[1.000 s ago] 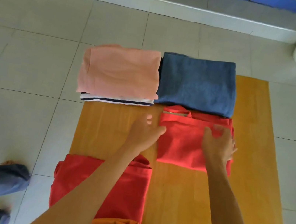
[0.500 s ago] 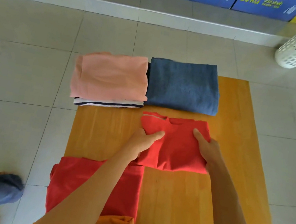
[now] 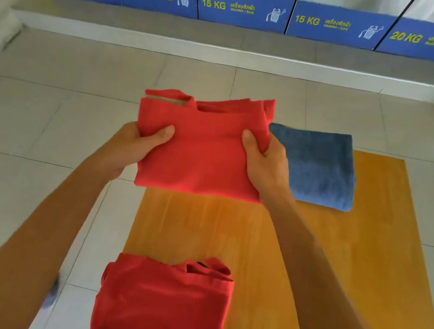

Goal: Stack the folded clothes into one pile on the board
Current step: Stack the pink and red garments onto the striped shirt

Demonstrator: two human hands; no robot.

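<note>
Folded red shirt (image 3: 201, 147) held aloft; blue folded cloth (image 3: 315, 165), second red garment (image 3: 162, 306) on board (image 3: 335, 268).

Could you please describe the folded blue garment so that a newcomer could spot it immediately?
Find the orange wooden board on the tiled floor. At its far end lies the folded blue garment, flat and unheld; the other folded clothes in view are red.

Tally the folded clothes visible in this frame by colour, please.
Red: 2, the held red garment and the near red garment
Blue: 1, the blue garment
Total: 3
</note>
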